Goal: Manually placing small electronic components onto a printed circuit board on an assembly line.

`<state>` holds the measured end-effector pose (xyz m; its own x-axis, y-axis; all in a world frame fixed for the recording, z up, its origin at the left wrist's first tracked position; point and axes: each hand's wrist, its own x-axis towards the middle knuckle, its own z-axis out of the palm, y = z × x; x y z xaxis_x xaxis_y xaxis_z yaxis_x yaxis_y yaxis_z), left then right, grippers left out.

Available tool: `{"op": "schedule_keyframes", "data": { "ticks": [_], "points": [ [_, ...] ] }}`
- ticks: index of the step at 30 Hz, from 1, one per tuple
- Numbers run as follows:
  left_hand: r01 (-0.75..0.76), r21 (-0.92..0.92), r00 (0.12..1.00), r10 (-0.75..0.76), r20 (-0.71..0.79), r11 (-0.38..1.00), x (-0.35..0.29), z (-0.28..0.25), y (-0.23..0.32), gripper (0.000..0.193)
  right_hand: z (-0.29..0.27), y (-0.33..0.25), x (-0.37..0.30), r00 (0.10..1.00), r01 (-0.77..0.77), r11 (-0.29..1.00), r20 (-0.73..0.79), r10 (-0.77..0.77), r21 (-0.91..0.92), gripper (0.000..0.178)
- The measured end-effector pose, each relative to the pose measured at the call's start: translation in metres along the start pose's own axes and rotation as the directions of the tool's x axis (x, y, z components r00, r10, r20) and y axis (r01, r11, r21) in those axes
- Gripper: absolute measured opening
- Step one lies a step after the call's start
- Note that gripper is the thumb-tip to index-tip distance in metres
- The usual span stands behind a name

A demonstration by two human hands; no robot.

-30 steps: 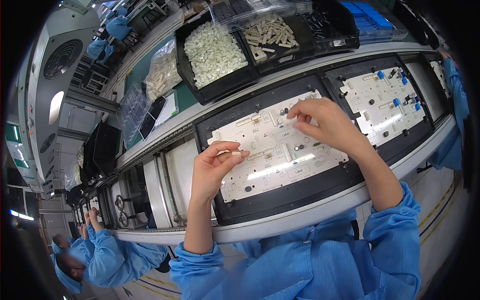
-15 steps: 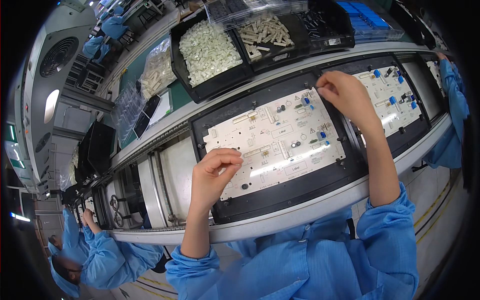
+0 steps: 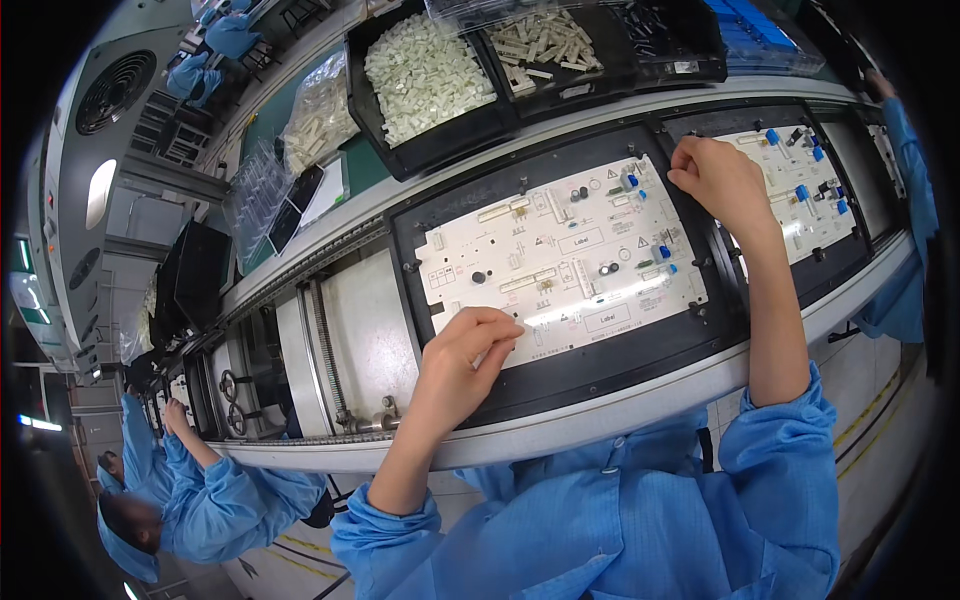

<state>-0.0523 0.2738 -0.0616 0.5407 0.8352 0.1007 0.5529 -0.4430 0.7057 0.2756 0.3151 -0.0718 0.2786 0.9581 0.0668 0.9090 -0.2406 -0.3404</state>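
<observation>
A white printed circuit board with small parts on it lies in a black carrier frame before me. Over its near left edge, my left hand is closed, thumb and index fingertips meeting just above the surface. Whatever is between them is too small to make out. My right hand is closed too, fingers curled down at the frame's far right corner, beside the board. Its fingertips are partly hidden, so its contents cannot be seen. Blue parts and black cylindrical parts stand on the board.
Beyond the rail, black bins hold white connectors and longer beige connectors. A second populated board sits at the right. Clear plastic trays lie left of the bins. Co-workers in blue are at the left and right.
My left hand has moved toward the board's near edge, uncovering a round black part. My right hand stays by the far right corner. The whole view has shifted slightly.
</observation>
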Motion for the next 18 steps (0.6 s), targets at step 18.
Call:
{"op": "schedule_keyframes", "data": {
  "ticks": [18],
  "points": [
    [-0.106,0.126,0.993,0.098,0.065,0.986,0.004,0.024,0.002,0.02,0.0,0.002,-0.002,1.0,-0.025,1.0,-0.007,0.025,0.018,0.019]
  ]
}}
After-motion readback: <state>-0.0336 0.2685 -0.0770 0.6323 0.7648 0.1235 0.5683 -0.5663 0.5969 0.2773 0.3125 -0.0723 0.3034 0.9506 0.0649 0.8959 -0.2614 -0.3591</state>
